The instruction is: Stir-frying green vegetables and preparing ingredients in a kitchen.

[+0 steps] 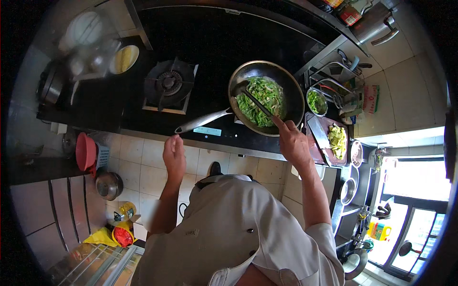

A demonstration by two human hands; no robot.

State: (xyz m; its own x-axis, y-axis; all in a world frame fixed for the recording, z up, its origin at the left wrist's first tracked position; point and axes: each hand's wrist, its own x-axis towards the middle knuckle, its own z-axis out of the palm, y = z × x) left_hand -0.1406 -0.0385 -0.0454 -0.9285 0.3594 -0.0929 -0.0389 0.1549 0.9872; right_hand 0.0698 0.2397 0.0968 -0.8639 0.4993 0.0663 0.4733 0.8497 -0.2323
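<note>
My right hand (294, 143) grips the handle of a dark cooking spatula (258, 103), whose head reaches the left side of the food in a wok (298, 109). Chopped green vegetables (263, 96) with small pale pieces lie in the wok. Its metal handle (204, 121) points left, toward the front edge of the black stove. Just below the handle's tip is my left hand (174, 153), fingers curled together and nothing visible in them; whether a fingertip touches the handle is unclear.
An unused gas burner (169, 82) sits left of the wok. To the right are a bowl of chopped greens (316, 102) and a cutting board (313, 146) bearing a cleaver (318, 133) and sliced pale-green vegetable (337, 141). A plate with yellow food (124, 59) stands far left.
</note>
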